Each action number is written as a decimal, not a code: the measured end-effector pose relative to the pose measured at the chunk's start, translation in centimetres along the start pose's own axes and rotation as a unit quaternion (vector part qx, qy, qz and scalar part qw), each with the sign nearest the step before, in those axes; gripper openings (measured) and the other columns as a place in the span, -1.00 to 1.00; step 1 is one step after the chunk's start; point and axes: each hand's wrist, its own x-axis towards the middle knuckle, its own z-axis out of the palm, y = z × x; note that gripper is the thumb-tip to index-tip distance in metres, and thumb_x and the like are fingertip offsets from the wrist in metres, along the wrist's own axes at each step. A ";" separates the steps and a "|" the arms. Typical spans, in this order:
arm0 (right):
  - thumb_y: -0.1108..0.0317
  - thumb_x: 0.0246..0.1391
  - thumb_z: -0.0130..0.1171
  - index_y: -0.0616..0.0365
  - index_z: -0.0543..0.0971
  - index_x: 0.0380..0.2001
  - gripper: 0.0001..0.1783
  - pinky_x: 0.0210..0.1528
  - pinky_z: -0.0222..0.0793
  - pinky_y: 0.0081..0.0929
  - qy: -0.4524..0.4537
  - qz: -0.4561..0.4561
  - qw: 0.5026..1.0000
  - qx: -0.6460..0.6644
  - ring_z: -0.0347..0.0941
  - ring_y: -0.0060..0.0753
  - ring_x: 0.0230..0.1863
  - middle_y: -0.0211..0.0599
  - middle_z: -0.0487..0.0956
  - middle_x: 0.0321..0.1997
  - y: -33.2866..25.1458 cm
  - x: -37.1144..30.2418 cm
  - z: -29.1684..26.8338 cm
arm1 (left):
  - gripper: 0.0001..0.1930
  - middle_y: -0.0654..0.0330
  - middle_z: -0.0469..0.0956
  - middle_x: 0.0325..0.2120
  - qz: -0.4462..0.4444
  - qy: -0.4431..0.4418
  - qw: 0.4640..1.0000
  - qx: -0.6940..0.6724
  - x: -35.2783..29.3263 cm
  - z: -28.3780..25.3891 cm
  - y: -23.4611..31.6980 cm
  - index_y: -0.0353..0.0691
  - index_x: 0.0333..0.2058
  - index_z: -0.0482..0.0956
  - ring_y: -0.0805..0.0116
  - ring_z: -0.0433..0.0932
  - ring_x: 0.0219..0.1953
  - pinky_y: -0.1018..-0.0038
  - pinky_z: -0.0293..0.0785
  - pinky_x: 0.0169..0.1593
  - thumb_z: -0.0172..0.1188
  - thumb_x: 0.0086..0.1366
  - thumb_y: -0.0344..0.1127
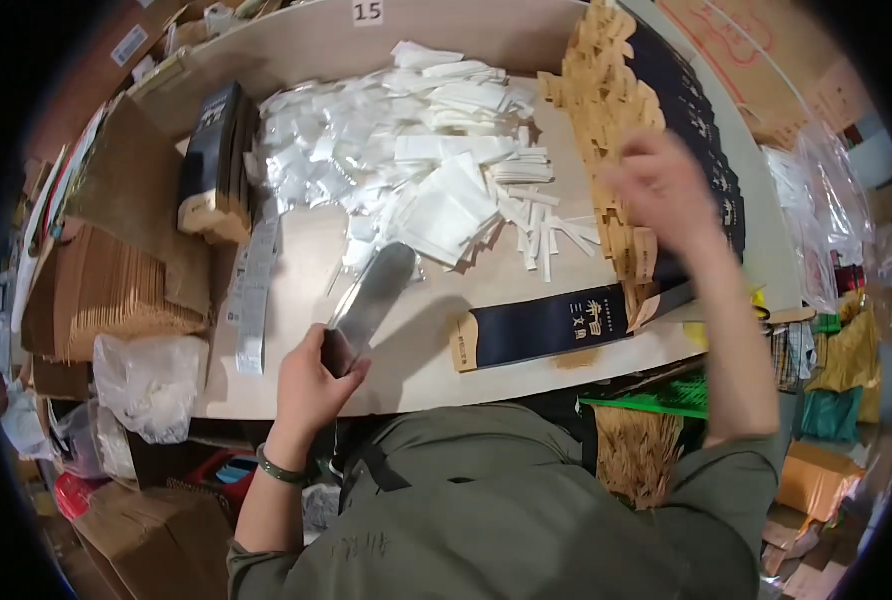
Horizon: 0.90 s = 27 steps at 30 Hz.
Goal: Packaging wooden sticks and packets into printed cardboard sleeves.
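Note:
My left hand is closed around the lower end of a long, shiny grey piece with a rounded tip, held tilted above the table. Its exact kind I cannot make out. My right hand is raised over an overlapping row of dark blue and tan cartons at the right; its fingers look curled but blurred, so whether they touch a carton is unclear. A single dark blue and tan carton lies flat near the front edge, between my hands. Beyond the grey piece spreads a heap of white packets and small clear sachets.
Several dark blue cartons stand at the left, beside a stack of brown cardboard. A silvery printed strip lies near them. A clear plastic bag hangs at the table's left corner. The table has a raised back wall.

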 end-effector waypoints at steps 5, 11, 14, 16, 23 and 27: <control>0.13 -0.24 0.51 0.23 0.57 -0.27 -0.48 0.25 0.30 -0.13 -0.217 -0.224 0.950 0.020 0.35 0.20 0.21 0.12 0.41 0.21 -1.4 -7.0 7.6 | -0.59 0.10 0.54 -0.24 0.121 -0.227 0.946 -0.195 -0.6 5.1 0.6 -0.32 -0.13 0.50 0.33 0.53 -0.17 0.51 0.46 -0.09 0.39 0.08 -0.29; 0.10 -0.18 0.28 0.18 0.56 -0.22 -0.53 -0.05 0.36 -0.18 -0.155 -0.273 0.949 0.013 0.41 -0.01 0.01 -0.07 0.49 -0.06 -6.4 -8.1 17.0 | -0.52 0.05 0.51 -0.32 0.125 -0.290 0.916 -0.247 -0.4 5.5 3.6 -0.31 -0.12 0.49 0.02 0.53 -0.32 0.30 0.48 -0.19 0.40 -0.01 -0.27; 0.10 0.00 0.26 0.14 0.54 -0.52 -0.69 -0.23 0.42 -0.11 -0.156 -0.057 0.983 0.078 0.52 -0.01 -0.25 -0.10 0.57 -0.37 -9.3 -8.7 15.0 | -0.49 0.02 0.54 -0.30 0.040 -0.062 0.996 -0.045 -1.0 4.1 0.3 -0.29 -0.08 0.48 -0.01 0.57 -0.31 0.27 0.50 -0.22 0.42 -0.01 -0.27; 0.13 0.05 0.24 0.15 0.52 -0.56 -0.68 -0.27 0.43 -0.09 -0.182 0.028 0.978 0.098 0.54 0.01 -0.32 -0.10 0.58 -0.46 -9.9 -8.8 15.6 | -0.40 0.02 0.52 -0.28 0.095 0.075 0.991 0.059 -1.3 4.5 -2.0 -0.24 0.01 0.44 0.00 0.57 -0.28 0.24 0.53 -0.21 0.46 -0.01 -0.22; 0.25 0.02 0.10 0.17 0.56 -0.50 -0.79 -0.36 0.44 -0.04 -0.185 0.083 0.969 0.143 0.54 0.11 -0.44 -0.05 0.57 -0.56 -10.3 -8.3 18.2 | -0.19 0.10 0.51 -0.25 0.165 -0.070 0.976 0.121 -2.7 2.8 -2.9 -0.16 0.15 0.39 0.04 0.57 -0.23 0.27 0.53 -0.20 0.53 -0.11 -0.13; 0.24 0.00 0.12 0.16 0.55 -0.54 -0.78 -0.36 0.46 -0.06 -0.185 0.053 0.967 0.169 0.54 0.08 -0.45 -0.03 0.56 -0.55 -13.0 -9.2 19.6 | -0.17 0.09 0.54 -0.22 0.177 -0.110 0.971 0.120 -1.4 2.9 -0.4 -0.17 0.15 0.41 0.04 0.58 -0.22 0.26 0.53 -0.16 0.54 -0.15 -0.14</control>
